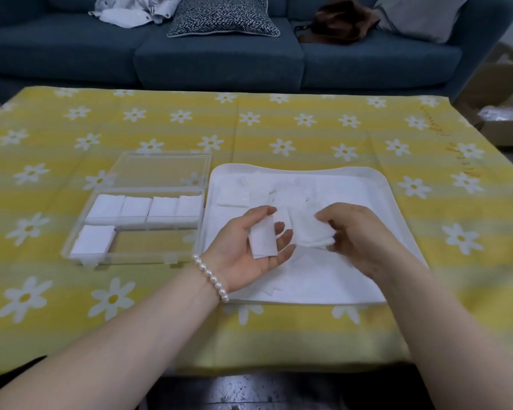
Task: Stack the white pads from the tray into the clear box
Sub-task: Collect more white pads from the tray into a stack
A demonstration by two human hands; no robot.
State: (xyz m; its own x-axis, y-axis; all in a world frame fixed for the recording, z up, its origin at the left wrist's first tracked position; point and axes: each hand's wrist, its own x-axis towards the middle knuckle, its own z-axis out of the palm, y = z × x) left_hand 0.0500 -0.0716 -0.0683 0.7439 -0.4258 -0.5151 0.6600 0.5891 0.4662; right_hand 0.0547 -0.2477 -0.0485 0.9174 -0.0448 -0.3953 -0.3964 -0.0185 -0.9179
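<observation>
**Pads in hand over tray: risks at transfer**

Item: left hand [249, 247], palm up over the tray's [379, 202] near-left part. Fingers curled loosely, thumb laid on a small stack of pads [262, 239] resting across the fingers. Grip light, not tight.

Item: right hand [356, 232], back to the camera, over the tray's middle. Fingertips pinch a bunch of pads [311, 232] with uneven, fanned edges. How many it has cannot be told.

Item: box [137, 253], lid open behind it, just left of the tray on the yellow cloth [308, 128]. Far row: four piles of pads. Near row: one pile [94, 241] at the left, the rest bare. More loose pads lie scattered in the tray.

Risks, as judged:
- The right bunch is ragged; joined to the left stack unsquared, it would likely catch on the box wall or sit crooked.
- The left stack is held by thumb alone; a tilt of the palm on the way across could let the pads slide apart.
- White pads on a white tray are easy to miss, so strays may be left.
- A pile set against the near-left pile carelessly could knock it askew.
</observation>
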